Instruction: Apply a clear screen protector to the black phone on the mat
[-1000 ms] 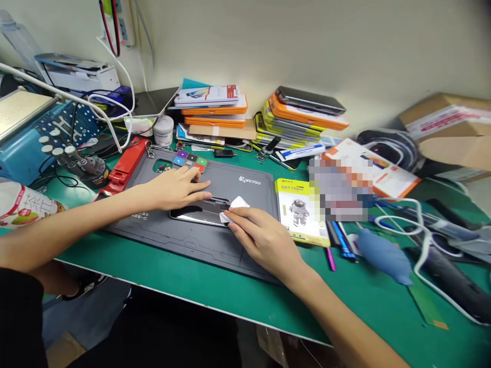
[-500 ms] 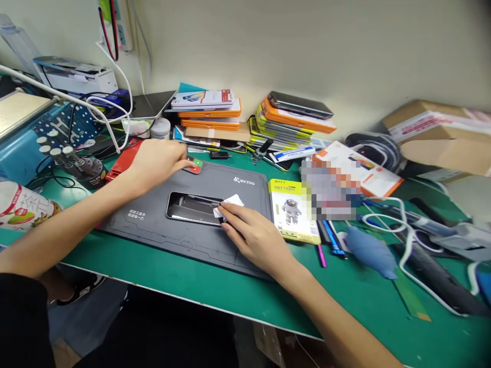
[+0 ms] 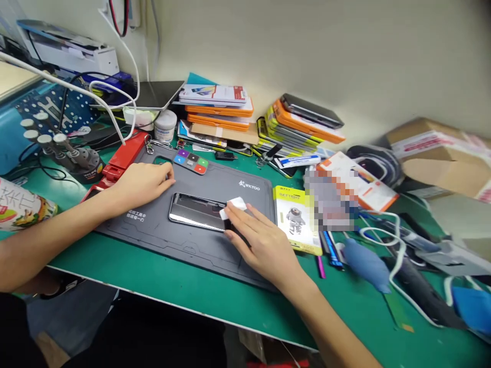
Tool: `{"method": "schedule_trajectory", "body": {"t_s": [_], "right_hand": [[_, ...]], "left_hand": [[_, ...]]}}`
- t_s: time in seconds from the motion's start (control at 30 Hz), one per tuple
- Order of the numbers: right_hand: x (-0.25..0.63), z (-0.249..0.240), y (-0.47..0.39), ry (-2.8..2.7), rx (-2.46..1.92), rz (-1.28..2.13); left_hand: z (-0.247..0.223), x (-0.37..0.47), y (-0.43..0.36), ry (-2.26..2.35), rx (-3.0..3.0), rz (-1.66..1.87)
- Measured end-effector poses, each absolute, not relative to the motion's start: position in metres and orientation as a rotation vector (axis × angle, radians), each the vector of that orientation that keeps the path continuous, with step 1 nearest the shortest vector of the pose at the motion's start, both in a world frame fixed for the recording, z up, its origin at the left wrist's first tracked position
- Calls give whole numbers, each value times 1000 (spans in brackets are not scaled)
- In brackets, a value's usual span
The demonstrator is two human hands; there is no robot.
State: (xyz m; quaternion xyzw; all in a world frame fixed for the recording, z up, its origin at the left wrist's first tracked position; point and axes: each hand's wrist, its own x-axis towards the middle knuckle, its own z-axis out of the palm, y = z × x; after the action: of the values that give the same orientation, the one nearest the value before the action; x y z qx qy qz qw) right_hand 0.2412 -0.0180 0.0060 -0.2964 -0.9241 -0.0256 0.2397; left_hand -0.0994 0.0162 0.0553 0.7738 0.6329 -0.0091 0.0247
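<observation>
A smartphone (image 3: 197,212) with a dark, glossy face lies flat on the dark grey work mat (image 3: 192,245). My right hand (image 3: 264,240) presses a small white wipe (image 3: 235,207) at the phone's right end, its fingers stretched over it. My left hand (image 3: 146,180) rests on the mat's left part, fingers curled in; what they hold, if anything, is hidden. Just beyond it lies a small tray of coloured squares (image 3: 191,161). A red hinged holder (image 3: 125,158) stands beside my left wrist.
Right of the mat are a yellow-and-white battery package (image 3: 297,220), blue and pink pen-like tools and a blue air blower (image 3: 366,266). Stacked boxes (image 3: 218,107) line the wall. A screwdriver stand (image 3: 82,163) and a printed carton (image 3: 23,207) are at left.
My left hand has drawn back from the coloured tray to the left and down, uncovering it. My right hand stays at the phone's right end with the wipe. The view has shifted slightly.
</observation>
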Motion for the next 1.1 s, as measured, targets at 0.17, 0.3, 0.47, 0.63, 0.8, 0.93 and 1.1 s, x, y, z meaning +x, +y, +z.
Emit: {"method": "schedule_trajectory", "body": {"t_s": [0.17, 0.3, 0.47, 0.63, 0.8, 0.93, 1.1], "right_hand": [[239, 4, -24, -2547, -704, -259], [237, 5, -21, -2544, -699, -291], [243, 1, -25, -2552, -660, -265], [258, -4, -33, -2500, -666, -93], [272, 11, 6, -2491, -785, -78], [278, 23, 44, -2362, -1029, -201], [276, 8, 48, -2446, -935, -182]], "left_hand": [[50, -92, 10, 1929, 2496, -127], [50, -89, 4, 1882, 2564, -158], [48, -84, -10, 1755, 2628, 146], [32, -79, -19, 1460, 2828, 299], [33, -85, -17, 1362, 2635, 344], [44, -95, -13, 1196, 2690, 240], [39, -92, -13, 1125, 3033, 260]]}}
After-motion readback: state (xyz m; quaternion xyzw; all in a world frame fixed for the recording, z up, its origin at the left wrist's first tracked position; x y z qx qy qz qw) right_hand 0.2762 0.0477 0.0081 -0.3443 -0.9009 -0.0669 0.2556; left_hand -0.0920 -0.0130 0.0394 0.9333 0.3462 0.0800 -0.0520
